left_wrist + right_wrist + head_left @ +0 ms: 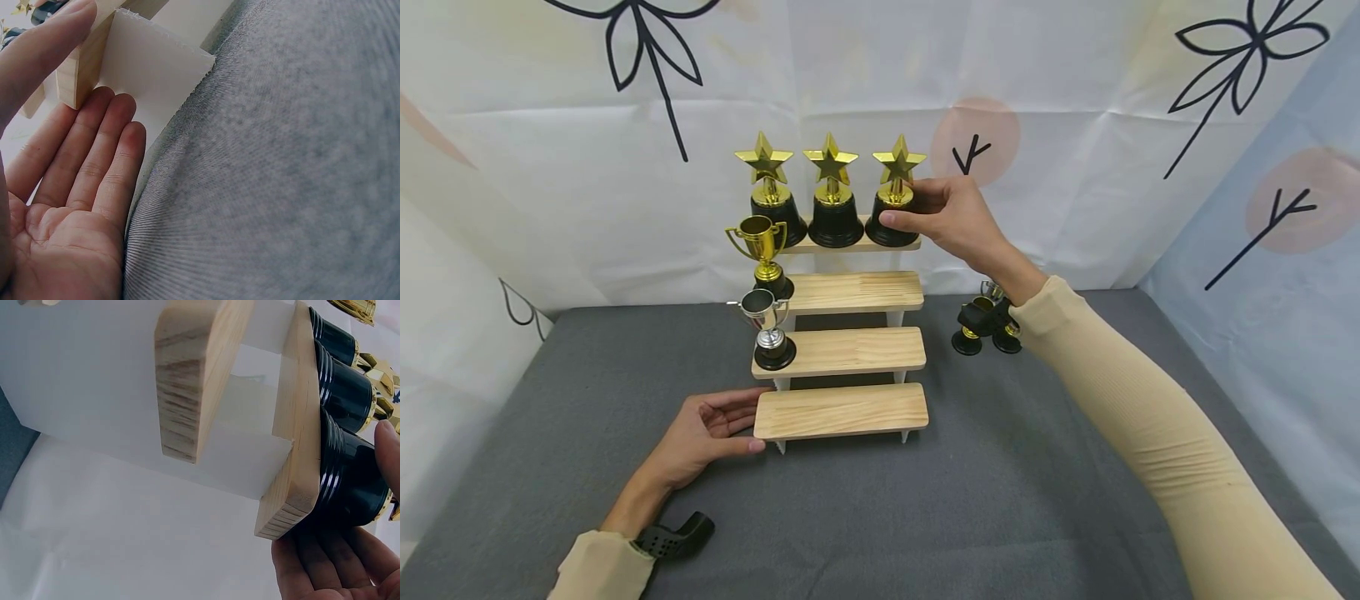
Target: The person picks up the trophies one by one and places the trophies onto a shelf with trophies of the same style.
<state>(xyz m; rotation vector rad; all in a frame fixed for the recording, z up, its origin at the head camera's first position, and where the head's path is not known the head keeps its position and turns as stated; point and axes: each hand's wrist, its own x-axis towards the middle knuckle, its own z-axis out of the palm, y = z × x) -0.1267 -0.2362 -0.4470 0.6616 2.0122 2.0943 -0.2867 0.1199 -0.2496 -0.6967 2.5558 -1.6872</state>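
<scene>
A stepped wooden display stand (pixel 841 412) carries trophies. On its top tier, a gold star trophy (pixel 898 171) with a black base stands at the right end. My right hand (pixel 958 218) holds that base, thumb across the front and fingers behind; in the right wrist view the base (pixel 350 475) sits against the top board. My left hand (pixel 703 433) is at the left end of the lowest tier. Seen from the left wrist, its straight fingers (pixel 94 156) reach the board's corner and the white side support (pixel 150 69), the thumb in front.
Two more star trophies (pixel 835 212) share the top tier. A gold cup (pixel 762 242) and a silver cup (pixel 767 329) stand at the left ends of the middle tiers. Several small cups (pixel 967 340) are right of the stand, partly hidden by my right wrist. A fabric backdrop (pixel 865 58) hangs behind.
</scene>
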